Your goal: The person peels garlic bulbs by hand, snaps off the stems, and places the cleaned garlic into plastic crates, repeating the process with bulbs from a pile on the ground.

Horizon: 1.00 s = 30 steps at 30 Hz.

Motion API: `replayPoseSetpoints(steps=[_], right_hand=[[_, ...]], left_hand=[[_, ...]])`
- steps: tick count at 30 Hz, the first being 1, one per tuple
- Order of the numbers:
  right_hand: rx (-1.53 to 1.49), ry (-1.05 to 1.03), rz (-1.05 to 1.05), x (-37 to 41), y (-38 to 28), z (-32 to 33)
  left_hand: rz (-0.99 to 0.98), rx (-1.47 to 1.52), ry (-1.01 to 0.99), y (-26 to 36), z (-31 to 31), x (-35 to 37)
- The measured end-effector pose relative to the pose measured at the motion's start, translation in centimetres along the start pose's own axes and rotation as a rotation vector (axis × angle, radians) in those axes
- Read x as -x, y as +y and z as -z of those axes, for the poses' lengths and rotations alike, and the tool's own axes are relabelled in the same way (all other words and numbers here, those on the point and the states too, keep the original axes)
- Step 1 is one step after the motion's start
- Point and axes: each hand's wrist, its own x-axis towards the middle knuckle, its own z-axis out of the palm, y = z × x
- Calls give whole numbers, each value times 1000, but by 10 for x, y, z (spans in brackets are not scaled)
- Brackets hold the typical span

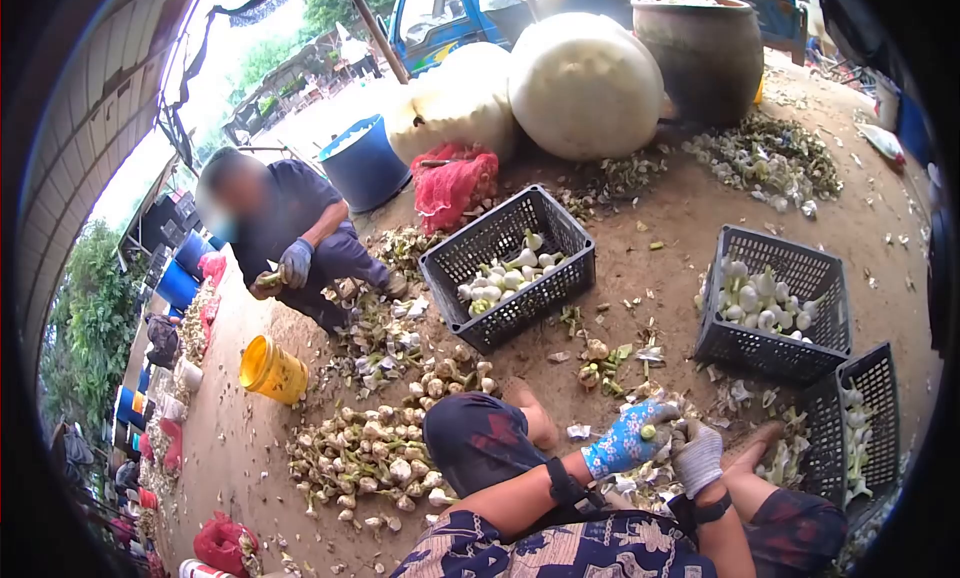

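My left hand [630,440], in a blue floral glove, is closed around a garlic bulb; its pale green cut stem end [648,432] shows at the fingers. Close beside it, my right hand [695,458] in a greyish-white knit glove has its fingers curled in. Whatever the right fingers hold is hidden. Both hands are above the ground between my bent legs, over scattered peelings. To the left of my knee lies a large heap of untrimmed garlic bulbs [375,458]. Ahead to the right, a black crate [775,353] contains cleaned white garlic bulbs [765,303].
Another black crate [510,313] with white bulbs stands ahead. A further crate [825,438] is at my right. A co-worker [290,228] crouches at left near a yellow bucket [272,370]. Behind are a red net bag [455,186], a blue tub [365,168], white sacks [585,88] and a large jar [697,63].
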Motion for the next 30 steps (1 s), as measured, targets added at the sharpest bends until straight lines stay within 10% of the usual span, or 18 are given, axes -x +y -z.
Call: replayPoseSetpoints(steps=[3, 6, 21, 27, 30], right_hand=[[113, 12, 58, 0, -1, 3], [-552, -215, -141, 14, -28, 18], [123, -17, 72, 7, -23, -4], [65, -189, 41, 8, -15, 5], [-325, -708, 178, 27, -31, 63]], left_hand=[[-22, 144, 99, -2, 8, -1], [92, 7, 236, -3, 8, -2], [-222, -319, 85, 0, 12, 7], [81, 1334, -106, 7, 26, 2], [100, 1607, 3, 5, 36, 2]])
